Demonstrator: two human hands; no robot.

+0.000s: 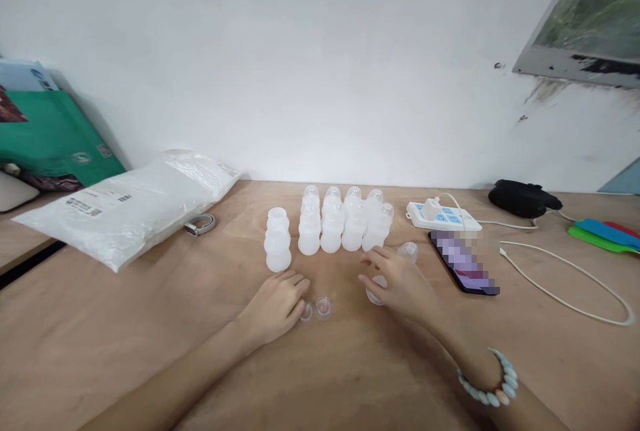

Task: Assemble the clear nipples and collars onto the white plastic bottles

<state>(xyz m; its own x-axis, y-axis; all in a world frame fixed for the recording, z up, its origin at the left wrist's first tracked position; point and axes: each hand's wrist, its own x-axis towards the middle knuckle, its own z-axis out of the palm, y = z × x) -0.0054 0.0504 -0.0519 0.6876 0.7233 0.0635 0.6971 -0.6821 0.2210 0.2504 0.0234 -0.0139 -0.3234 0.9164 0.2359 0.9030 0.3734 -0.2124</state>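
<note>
Centrally, a clear cap (307, 311) is half hidden by the curled left hand (277, 304), a bottle (373, 296) by the right hand (400, 284); whether either hand's fingers grip cannot be told.

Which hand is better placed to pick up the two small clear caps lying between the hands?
Probably the left hand: its fingertips lie beside the clear caps, while the right hand covers a white piece.

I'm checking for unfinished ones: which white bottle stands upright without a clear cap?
The lone bottle standing left of the capped rows, just behind the left hand. Its top is bare, while theirs carry clear domes.
</note>
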